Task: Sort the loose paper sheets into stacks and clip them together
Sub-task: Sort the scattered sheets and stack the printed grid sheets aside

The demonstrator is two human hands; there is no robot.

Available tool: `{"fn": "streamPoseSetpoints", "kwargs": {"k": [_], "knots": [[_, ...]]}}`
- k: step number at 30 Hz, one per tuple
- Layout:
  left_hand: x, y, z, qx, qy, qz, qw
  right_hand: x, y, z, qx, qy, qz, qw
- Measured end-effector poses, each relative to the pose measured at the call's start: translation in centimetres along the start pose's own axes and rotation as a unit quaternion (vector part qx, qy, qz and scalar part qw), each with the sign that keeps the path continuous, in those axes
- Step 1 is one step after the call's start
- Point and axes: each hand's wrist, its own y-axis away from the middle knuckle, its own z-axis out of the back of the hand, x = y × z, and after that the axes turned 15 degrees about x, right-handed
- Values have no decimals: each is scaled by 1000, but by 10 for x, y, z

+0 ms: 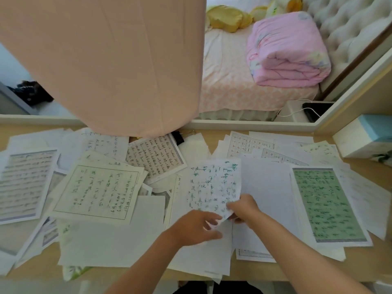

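Head view, looking down at a table (360, 268) covered w/ loose sheets (106, 245), overlapping edge to edge. Near mid front edge, right hand (244, 209) pinches the lower corner of a green-inked sheet (214, 185), grip narrow on the paper; the sheet lies tilted over blank pages. Left hand (195, 228) is just beside that corner, grip wide, fingers spread; can't tell if it touches. Green printed page (327, 205) lies toward the right edge, bordered handwritten page (97, 190) left of centre. Black binder clip (177, 137) sits at the back edge, under a pink curtain (106, 60). White-and-blue box (364, 139) at back right corner.
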Motion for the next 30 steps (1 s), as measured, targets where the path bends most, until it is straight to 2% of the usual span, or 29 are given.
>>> {"fn": "streamPoseSetpoints", "kwargs": {"k": [2, 3, 5, 7, 9, 11, 13, 15, 16, 18, 20, 23, 26, 30], "knots": [[4, 6, 4, -11, 89, 7, 996, -15, 0, -2, -19, 61, -16, 998], [10, 7, 8, -56, 117, 14, 991, -22, 2, -4, -26, 91, -18, 995], [30, 6, 17, -195, 92, 76, 974, -37, 2, -9, -33, 120, -13, 992], [48, 3, 29, -258, 43, 175, 949, -49, 1, -17, -48, 122, 4, 991], [59, -3, 39, -256, 26, 232, 938, -55, -1, -26, -75, 95, 26, 992], [55, -10, 44, -251, 23, 245, 936, -56, -2, -34, -104, 86, 44, 990], [44, -16, 49, -259, 60, 261, 928, -56, -3, -39, -153, 209, 43, 965], [38, -20, 53, -260, 91, 273, 922, -58, -4, -42, -187, 372, 71, 906], [37, -22, 55, -255, 103, 275, 921, -58, -5, -41, -170, 428, 96, 882], [39, -25, 57, -247, 158, 260, 920, -59, -9, -39, -76, 483, 120, 864], [42, -26, 61, -240, 209, 235, 918, -60, -14, -39, -18, 494, 102, 863], [46, -24, 62, -210, 264, 212, 917, -60, -17, -41, -21, 484, 101, 869], [41, -19, 58, -184, 257, 194, 929, -61, -18, -41, -29, 472, 115, 873], [28, -8, 53, -222, 265, 139, 928, -57, -14, -38, -50, 428, 151, 890]]}}
